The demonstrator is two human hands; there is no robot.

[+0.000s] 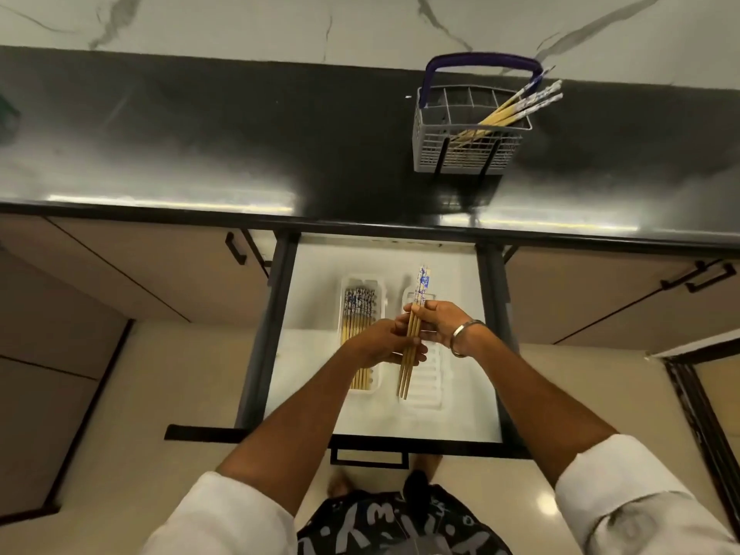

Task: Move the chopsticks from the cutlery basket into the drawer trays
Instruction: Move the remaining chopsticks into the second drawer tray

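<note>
Head view: a glossy black desk point(200, 154) backs onto a marble-veined wall point(280, 22), with beige cabinets point(132, 270) below. Both hands, left hand point(380, 342) and right hand point(440, 320), have fingers clamped on a chopstick bundle point(412, 334) over the open drawer point(320, 394); more chopsticks point(516, 108) lean in the cutlery basket point(464, 150), others fill the left tray point(360, 286).

Both forearms reach forward, sleeves pushed up (a bangle on the right wrist). The left hand point(380, 341) and right hand point(438, 320) meet, fingers curled round one bundle of chopsticks point(412, 334) held between them
</note>
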